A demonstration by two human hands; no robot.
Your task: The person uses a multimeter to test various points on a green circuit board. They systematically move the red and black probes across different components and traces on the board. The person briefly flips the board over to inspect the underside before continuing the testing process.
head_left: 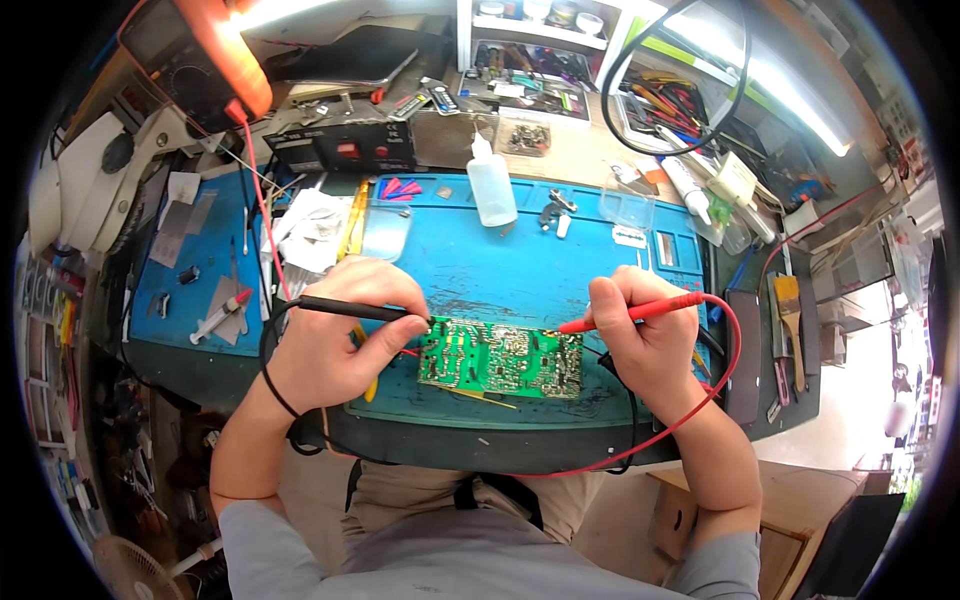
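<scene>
A green circuit board lies solder side up on the blue work mat, near the front edge of the bench. Between thumb and fingers, my left hand pinches a black multimeter probe, its tip at the board's upper left corner. My right hand grips a red multimeter probe; that tip meets the board's top edge toward the right. Whether either tip presses on a solder joint is too small to tell. The orange multimeter stands at the upper left with a red lead plugged in.
A white squeeze bottle stands behind the board. Farther right lies a small metal clamp-like part. A syringe rests at the left, a brush at the right. The red lead loops around my right forearm.
</scene>
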